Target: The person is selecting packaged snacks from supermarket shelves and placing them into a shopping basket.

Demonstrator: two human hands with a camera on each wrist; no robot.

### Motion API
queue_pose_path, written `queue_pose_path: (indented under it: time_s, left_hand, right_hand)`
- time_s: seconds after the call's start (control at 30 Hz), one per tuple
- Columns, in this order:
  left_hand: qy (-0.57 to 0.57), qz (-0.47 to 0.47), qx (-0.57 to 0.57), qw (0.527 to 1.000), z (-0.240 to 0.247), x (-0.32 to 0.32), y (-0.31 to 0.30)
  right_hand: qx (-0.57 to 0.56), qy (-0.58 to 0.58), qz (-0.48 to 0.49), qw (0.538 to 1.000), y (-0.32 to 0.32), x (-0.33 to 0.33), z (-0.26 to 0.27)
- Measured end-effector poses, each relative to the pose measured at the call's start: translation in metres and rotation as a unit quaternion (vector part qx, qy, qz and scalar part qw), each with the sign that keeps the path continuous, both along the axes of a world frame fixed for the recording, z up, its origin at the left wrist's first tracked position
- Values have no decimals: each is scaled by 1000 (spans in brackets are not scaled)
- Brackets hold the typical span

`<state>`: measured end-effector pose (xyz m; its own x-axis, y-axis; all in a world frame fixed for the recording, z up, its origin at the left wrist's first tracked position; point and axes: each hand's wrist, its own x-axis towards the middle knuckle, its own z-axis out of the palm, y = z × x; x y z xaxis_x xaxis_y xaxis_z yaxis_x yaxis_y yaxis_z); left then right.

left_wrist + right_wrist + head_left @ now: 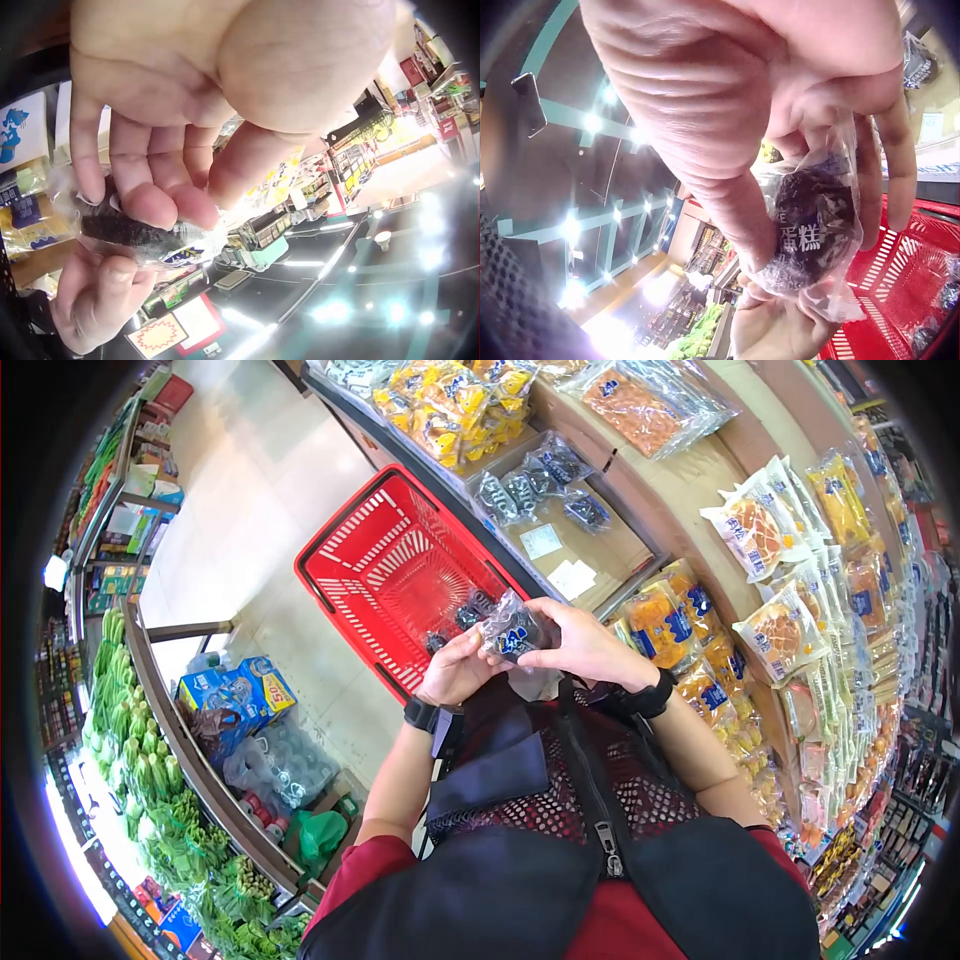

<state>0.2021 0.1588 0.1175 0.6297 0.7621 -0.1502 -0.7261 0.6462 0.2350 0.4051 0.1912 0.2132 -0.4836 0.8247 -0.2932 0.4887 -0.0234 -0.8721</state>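
A dark cake in a clear wrapper (515,638) is held between both hands, close in front of the vest. My right hand (585,645) grips it from the right, thumb on the near side; in the right wrist view white characters show on the dark cake (814,225). From the left, my left hand (455,668) pinches the wrapper's end, and its fingers (150,202) curl onto the plastic in the left wrist view. Just beyond the hands stands a red basket (345,555). Similar dark wrapped cakes (470,610) lie inside it, partly hidden by the hands.
A display box (620,565) behind the basket holds several dark wrapped cakes (520,490) and paper cards. Yellow packets (450,405) sit beyond it; bagged breads (785,635) line the right. On the left are leafy vegetables (150,780) and a blue-yellow carton (240,695).
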Motion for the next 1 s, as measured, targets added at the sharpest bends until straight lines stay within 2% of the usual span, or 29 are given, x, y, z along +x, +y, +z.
queue_pose_path:
  time_s: [0.07,0.13,0.17,0.2,0.27,0.3,0.33,0.43,0.47,0.57,0.6,0.67,0.73,0.83,0.9,1.0]
  left_hand:
    - [46,22,3,999,-4,3,3]
    - [43,34,-5,998,-10,0,6]
    - [56,56,-36,996,-15,-4,7]
    - [69,77,-68,992,-21,-10,8]
    - [62,80,-66,993,-38,-21,10]
    - [63,95,-81,990,-45,-26,10]
    - [63,110,-98,987,-47,-30,10]
    - [92,142,-128,977,-55,-40,6]
    - [102,158,-138,972,-59,-44,5]
    - [130,188,-172,958,-73,-57,-3]
    - [137,199,-186,952,-78,-62,-5]
    - [152,211,-196,946,-86,-71,-11]
    - [164,220,-206,940,-96,-78,-14]
    - [167,214,-217,938,-107,-85,-16]
    - [185,210,-241,929,-113,-85,-13]
    - [201,206,-254,924,-121,-83,-7]
  right_hand:
    - [6,7,-17,1000,3,9,-4]
    - [-2,-32,-72,997,15,17,5]
    - [6,-85,-100,991,23,22,13]
    - [38,-92,-134,986,32,32,2]
    - [158,-187,-120,962,56,42,-3]
    - [175,-238,-113,949,67,46,-10]
    - [177,-240,-112,948,77,46,-15]
    - [182,-374,-82,906,104,39,-40]
    - [184,-373,-77,906,111,38,-52]
    - [180,-458,-76,867,127,32,-75]
    - [181,-456,-69,869,129,29,-76]
    - [263,-504,-87,818,134,27,-77]
    - [297,-520,-106,794,140,33,-74]
    - [257,-527,-103,804,145,37,-74]
    - [300,-535,-63,787,143,32,-76]
    - [336,-518,-27,786,140,22,-76]
